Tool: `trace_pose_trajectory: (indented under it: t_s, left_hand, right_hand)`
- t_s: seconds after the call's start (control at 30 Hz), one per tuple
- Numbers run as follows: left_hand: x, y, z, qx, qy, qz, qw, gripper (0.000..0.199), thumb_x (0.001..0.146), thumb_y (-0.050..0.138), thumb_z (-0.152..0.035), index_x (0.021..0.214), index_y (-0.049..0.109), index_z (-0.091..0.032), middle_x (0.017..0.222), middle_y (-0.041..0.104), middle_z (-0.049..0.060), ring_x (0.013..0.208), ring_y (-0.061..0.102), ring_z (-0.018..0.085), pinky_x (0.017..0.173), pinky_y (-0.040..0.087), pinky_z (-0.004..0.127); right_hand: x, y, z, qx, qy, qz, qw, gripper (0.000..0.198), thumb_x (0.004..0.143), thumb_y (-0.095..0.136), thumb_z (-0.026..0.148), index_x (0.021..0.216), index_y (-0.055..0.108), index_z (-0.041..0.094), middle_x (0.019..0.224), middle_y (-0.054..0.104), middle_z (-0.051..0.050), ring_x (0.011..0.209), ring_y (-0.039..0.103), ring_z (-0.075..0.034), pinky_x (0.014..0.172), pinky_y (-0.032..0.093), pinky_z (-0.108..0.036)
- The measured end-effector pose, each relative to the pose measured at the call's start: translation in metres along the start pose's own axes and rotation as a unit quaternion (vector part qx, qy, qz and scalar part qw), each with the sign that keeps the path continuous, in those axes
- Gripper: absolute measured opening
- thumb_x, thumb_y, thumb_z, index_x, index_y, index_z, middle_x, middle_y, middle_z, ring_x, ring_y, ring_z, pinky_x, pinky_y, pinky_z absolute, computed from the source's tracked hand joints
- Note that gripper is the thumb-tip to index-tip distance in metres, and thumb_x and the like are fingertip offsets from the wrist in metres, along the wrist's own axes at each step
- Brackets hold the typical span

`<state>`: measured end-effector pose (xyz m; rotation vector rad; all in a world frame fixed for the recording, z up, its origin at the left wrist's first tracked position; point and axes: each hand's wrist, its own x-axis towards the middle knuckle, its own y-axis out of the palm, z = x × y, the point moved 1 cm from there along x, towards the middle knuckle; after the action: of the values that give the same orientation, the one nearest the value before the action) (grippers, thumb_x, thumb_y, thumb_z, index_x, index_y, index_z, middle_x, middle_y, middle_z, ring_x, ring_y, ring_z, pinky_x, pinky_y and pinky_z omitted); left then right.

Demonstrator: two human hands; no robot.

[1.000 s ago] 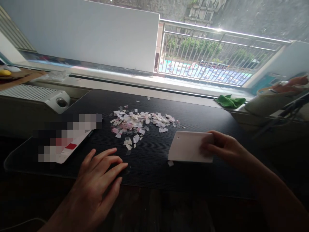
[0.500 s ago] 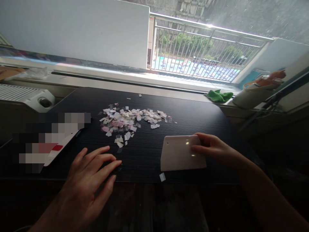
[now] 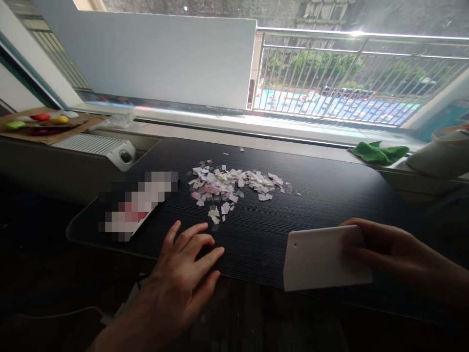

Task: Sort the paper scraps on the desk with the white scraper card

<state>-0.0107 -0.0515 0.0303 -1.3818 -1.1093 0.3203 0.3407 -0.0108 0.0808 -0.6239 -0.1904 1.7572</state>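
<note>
My right grip (image 3: pixel 392 252), pinching the white scraper (image 3: pixel 315 259), has come to the near edge of the worktop (image 3: pixel 330 198), farther from the paper scraps (image 3: pixel 216 183) heaped around its middle; my left grip (image 3: pixel 188 261) is spread.

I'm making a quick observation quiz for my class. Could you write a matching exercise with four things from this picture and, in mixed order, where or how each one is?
Things:
1. White flat piece
2. Small scraps
3. Green cloth
4. Left hand

Places and states:
A. Lying on the window sill, toward the right of the picture
B. Fingers spread, holding nothing that can be seen
C. Gripped in the right hand
D. Scattered in a loose heap on the dark table

Right pairs: 1-C, 2-D, 3-A, 4-B
</note>
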Motion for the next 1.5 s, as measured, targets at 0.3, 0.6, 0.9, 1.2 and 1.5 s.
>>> trace_pose_trajectory:
  t_s: [0.3, 0.6, 0.9, 1.2, 1.5]
  left_hand:
    - [0.007, 0.001, -0.012, -0.051, -0.002, -0.042, 0.998, 0.022, 0.088, 0.053, -0.011, 0.093, 0.069, -0.026, 0.09, 0.068, -0.002, 0.114, 0.056, 0.019, 0.119, 0.015, 0.047]
    - [-0.001, 0.009, -0.014, -0.042, 0.005, -0.05, 0.998, 0.011, 0.089, 0.059, -0.019, 0.092, 0.068, -0.025, 0.083, 0.068, -0.003, 0.11, 0.057, 0.018, 0.12, 0.012, 0.048]
    - [-0.002, 0.008, -0.015, -0.058, 0.014, -0.067, 0.996, 0.014, 0.089, 0.054, -0.015, 0.082, 0.065, -0.022, 0.076, 0.066, -0.003, 0.105, 0.059, 0.015, 0.122, 0.012, 0.042]
    - [-0.012, -0.01, -0.006, -0.041, -0.012, -0.065, 0.997, 0.009, 0.085, 0.058, -0.019, 0.083, 0.066, -0.022, 0.082, 0.064, -0.002, 0.104, 0.058, 0.016, 0.12, 0.016, 0.039]
    - [0.015, 0.003, 0.006, -0.037, -0.053, -0.068, 0.996, 0.021, 0.09, 0.051, -0.017, 0.103, 0.068, -0.019, 0.094, 0.066, 0.004, 0.111, 0.055, 0.024, 0.113, 0.023, 0.055]
  right_hand:
    - [0.024, 0.027, 0.002, 0.021, -0.038, -0.008, 0.999, 0.041, 0.067, 0.074, 0.057, 0.078, 0.067, 0.018, 0.068, 0.065, -0.003, 0.064, 0.062, -0.019, 0.051, 0.052, -0.026]
    - [0.039, 0.047, 0.017, 0.077, -0.078, -0.117, 0.987, 0.037, 0.067, 0.076, 0.052, 0.084, 0.067, 0.021, 0.074, 0.07, -0.004, 0.067, 0.067, -0.02, 0.058, 0.057, -0.028]
    - [0.067, 0.084, 0.048, 0.141, -0.1, -0.109, 0.979, 0.029, 0.069, 0.074, 0.04, 0.087, 0.064, 0.019, 0.075, 0.069, -0.001, 0.066, 0.066, -0.016, 0.06, 0.058, -0.027]
    - [0.072, 0.087, 0.052, 0.062, -0.148, -0.071, 0.984, 0.027, 0.071, 0.071, 0.039, 0.088, 0.065, 0.019, 0.073, 0.067, -0.003, 0.064, 0.064, -0.017, 0.057, 0.057, -0.028]
    - [0.064, 0.078, 0.057, 0.005, -0.17, -0.104, 0.98, 0.025, 0.074, 0.069, 0.04, 0.09, 0.065, 0.02, 0.074, 0.068, -0.002, 0.061, 0.065, -0.017, 0.053, 0.056, -0.027]
